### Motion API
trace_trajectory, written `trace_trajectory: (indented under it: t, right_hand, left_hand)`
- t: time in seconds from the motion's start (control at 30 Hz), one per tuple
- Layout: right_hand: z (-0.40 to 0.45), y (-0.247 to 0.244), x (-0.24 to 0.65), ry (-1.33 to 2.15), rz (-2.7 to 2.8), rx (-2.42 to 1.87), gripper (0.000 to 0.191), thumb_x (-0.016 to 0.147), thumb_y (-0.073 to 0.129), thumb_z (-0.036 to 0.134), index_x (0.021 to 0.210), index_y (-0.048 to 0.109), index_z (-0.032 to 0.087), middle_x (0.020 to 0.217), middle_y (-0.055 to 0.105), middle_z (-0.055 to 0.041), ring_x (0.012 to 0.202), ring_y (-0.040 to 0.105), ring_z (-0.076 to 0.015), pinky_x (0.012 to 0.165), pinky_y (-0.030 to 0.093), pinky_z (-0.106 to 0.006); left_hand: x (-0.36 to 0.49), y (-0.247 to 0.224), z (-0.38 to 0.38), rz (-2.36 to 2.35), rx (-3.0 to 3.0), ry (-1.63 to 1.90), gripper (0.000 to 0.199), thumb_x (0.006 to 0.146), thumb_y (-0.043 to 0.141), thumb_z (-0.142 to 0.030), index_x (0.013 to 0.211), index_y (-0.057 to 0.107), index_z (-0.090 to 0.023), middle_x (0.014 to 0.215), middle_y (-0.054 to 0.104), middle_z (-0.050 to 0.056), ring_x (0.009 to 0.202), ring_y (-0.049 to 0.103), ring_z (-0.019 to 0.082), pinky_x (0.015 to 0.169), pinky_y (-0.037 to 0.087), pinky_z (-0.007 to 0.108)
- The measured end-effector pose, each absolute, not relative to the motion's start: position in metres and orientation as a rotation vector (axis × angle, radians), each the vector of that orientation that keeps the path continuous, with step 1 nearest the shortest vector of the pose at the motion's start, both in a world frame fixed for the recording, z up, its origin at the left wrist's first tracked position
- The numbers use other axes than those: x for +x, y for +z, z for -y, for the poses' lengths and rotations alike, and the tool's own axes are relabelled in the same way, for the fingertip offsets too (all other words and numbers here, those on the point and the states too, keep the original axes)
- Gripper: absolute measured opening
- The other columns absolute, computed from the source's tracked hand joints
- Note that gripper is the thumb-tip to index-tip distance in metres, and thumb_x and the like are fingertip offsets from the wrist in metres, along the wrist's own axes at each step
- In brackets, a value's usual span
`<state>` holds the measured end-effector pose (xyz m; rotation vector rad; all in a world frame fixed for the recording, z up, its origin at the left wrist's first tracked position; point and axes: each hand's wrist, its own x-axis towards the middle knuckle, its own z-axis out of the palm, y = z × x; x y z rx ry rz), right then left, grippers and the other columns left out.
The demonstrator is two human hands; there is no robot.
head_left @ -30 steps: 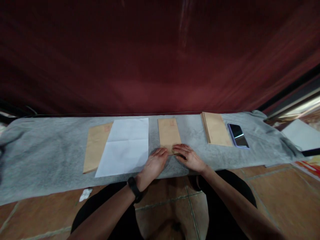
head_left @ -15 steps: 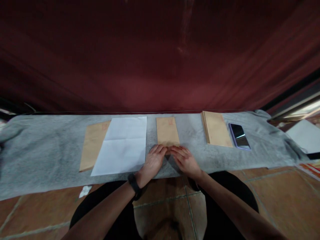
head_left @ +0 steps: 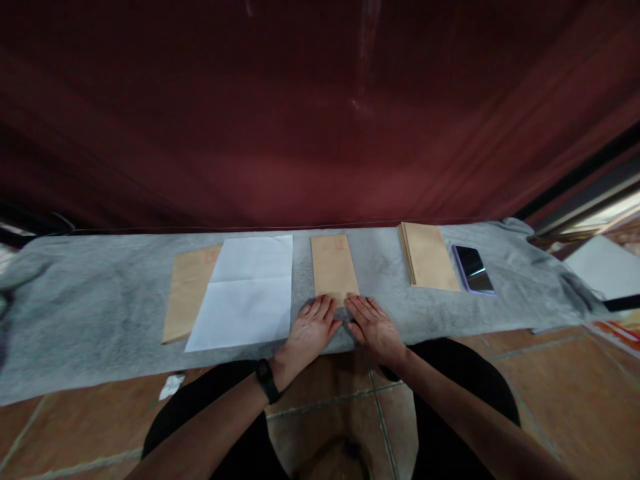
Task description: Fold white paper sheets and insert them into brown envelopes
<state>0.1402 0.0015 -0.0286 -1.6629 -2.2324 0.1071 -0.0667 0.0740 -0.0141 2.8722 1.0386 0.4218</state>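
Note:
A brown envelope [head_left: 334, 265] with a red mark near its top right lies on the grey cloth [head_left: 380, 267] in the middle. My left hand [head_left: 314, 325] rests flat on its lower left corner, fingers stretched out and thumb apart. On the lower right corner lies my right hand [head_left: 374, 325], likewise flat with fingers extended. Left of them is a creased white sheet [head_left: 245, 293], partly over another brown envelope [head_left: 187, 290]. A stack of brown envelopes [head_left: 431, 257] sits to the right.
A phone [head_left: 474, 270] in a purple case lies right of the stack. Behind the cloth rises a dark red surface [head_left: 310, 133]. A white scrap [head_left: 171, 386] is on the tiled floor [head_left: 340, 400]. Something white and flat [head_left: 607, 267] shows at the far right.
My fingers, earlier drawn together at the envelope's lower edge, are now spread flat on it. My hands have moved slightly apart, and more of the lower edge shows.

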Motion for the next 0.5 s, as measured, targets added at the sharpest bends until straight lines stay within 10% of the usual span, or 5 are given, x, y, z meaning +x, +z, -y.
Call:
trace_trajectory:
  t: [0.27,0.5]
  right_hand:
    - [0.005,-0.029,0.143,0.014,2.209,-1.742,0.058,0.104,0.045,0.030,0.159,0.035,0.015,0.159,0.043,-0.0138,0.146,0.044,-0.0277,0.124,0.033,-0.051]
    - [0.005,-0.031,0.135,-0.021,2.199,-1.732,0.055,0.105,0.041,0.030,0.158,0.038,0.016,0.157,0.045,-0.0136,0.148,0.041,-0.0288,0.123,0.032,-0.056]
  left_hand:
    - [-0.066,-0.017,-0.056,-1.134,2.905,0.353,0.060,0.100,0.051,-0.038,0.146,0.046,0.000,0.151,0.049,0.028,0.144,0.045,0.035,0.116,0.040,0.047]
    - [-0.060,-0.019,-0.048,-1.134,2.888,0.368,0.063,0.099,0.051,-0.049,0.151,0.045,-0.015,0.158,0.043,0.020,0.149,0.036,0.037,0.118,0.035,0.054]
